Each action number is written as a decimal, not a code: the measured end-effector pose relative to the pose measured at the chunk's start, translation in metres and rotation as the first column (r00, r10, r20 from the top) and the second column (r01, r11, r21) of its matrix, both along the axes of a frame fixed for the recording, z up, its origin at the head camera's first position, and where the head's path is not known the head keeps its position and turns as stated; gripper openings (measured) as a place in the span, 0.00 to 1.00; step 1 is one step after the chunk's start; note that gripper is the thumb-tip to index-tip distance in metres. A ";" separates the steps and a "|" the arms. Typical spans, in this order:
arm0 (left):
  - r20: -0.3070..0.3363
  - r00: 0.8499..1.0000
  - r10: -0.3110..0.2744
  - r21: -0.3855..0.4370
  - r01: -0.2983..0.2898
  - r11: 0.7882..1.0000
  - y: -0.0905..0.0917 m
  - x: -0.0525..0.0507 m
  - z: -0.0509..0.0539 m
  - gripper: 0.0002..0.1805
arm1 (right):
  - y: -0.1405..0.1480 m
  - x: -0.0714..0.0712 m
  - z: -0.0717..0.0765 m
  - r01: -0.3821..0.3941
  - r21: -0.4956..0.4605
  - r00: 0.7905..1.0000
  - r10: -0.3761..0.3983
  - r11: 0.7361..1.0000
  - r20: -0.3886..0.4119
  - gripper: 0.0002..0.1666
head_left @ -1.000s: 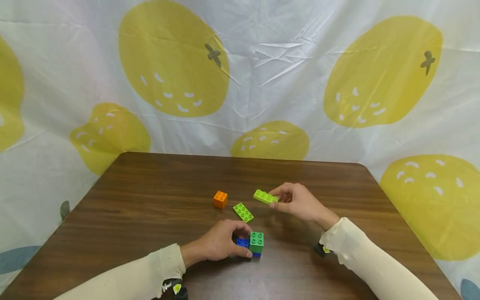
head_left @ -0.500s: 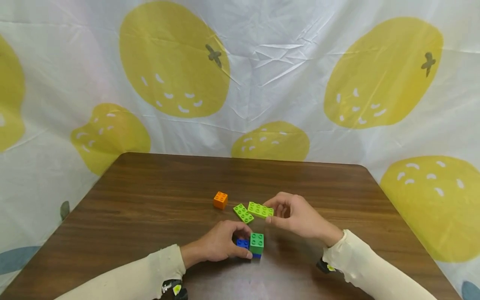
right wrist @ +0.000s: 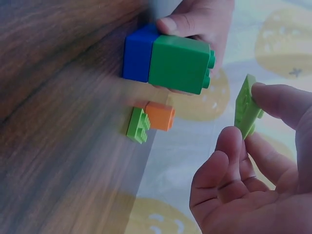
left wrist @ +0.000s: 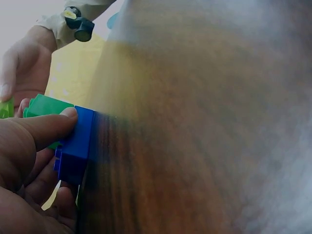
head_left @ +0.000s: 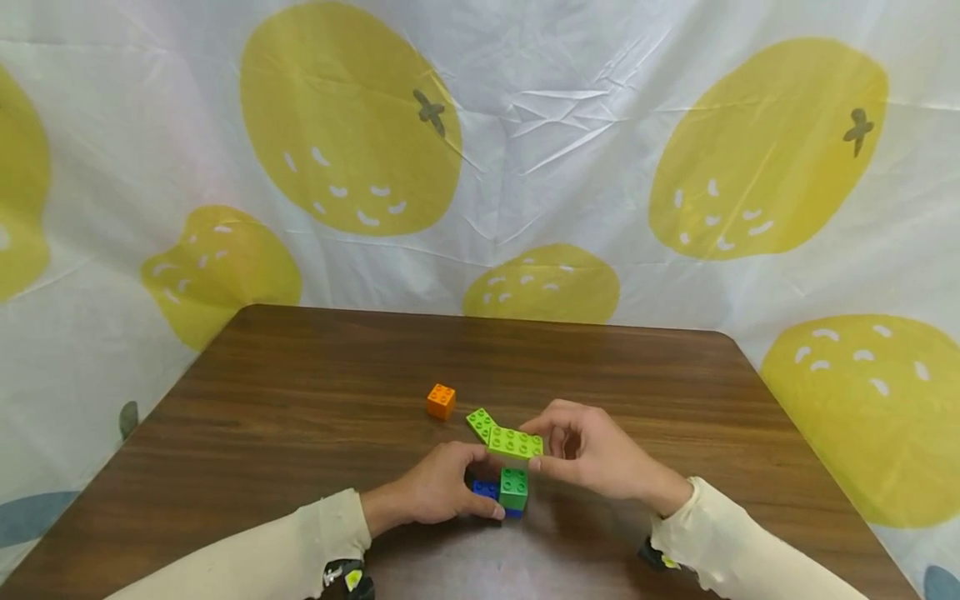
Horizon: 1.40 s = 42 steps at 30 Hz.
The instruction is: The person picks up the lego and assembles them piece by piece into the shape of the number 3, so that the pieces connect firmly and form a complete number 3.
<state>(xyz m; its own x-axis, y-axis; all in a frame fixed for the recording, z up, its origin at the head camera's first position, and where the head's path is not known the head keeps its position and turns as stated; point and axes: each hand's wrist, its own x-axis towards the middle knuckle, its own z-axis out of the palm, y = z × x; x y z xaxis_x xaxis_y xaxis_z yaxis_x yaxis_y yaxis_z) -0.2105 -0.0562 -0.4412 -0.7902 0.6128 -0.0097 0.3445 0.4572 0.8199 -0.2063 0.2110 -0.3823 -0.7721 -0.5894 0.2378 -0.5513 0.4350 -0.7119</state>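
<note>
My left hand [head_left: 435,487] grips a blue brick [head_left: 486,488] low on the table, thumb on its near side. On the blue brick's right end sits a green brick [head_left: 513,487], taller than it is wide; the left wrist view shows the two joined. My right hand [head_left: 592,450] pinches a flat lime-green brick [head_left: 515,442] by its right end, studs up, in the air just above and behind the green brick. In the right wrist view the lime brick [right wrist: 247,107] is between thumb and fingers, apart from the green brick [right wrist: 179,64].
A second flat lime-green brick [head_left: 480,422] lies on the table behind the held one, which partly covers it. Behind it to the left stands an orange cube-shaped brick [head_left: 441,401]. The brown wooden table [head_left: 300,400] ends at a hanging lemon-print cloth [head_left: 555,183].
My right hand has brought the lime-green brick toward me and slightly left, over part of the second lime brick and close to the green one. The left hand has stayed put.
</note>
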 end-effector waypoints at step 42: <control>0.061 0.997 0.037 0.093 -0.043 0.995 -0.002 0.000 -0.002 0.22 | -0.010 0.012 -0.026 -0.032 -0.006 0.999 0.032 0.999 0.025 0.20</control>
<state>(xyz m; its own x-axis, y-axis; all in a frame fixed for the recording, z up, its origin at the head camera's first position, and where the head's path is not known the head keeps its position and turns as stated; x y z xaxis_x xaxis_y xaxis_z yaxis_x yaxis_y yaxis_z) -0.2108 -0.0582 -0.4435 -0.8140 0.5809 -0.0005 0.2775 0.3897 0.8782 -0.1939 0.2010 -0.4085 -0.7584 -0.6129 0.2220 -0.5469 0.4131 -0.7282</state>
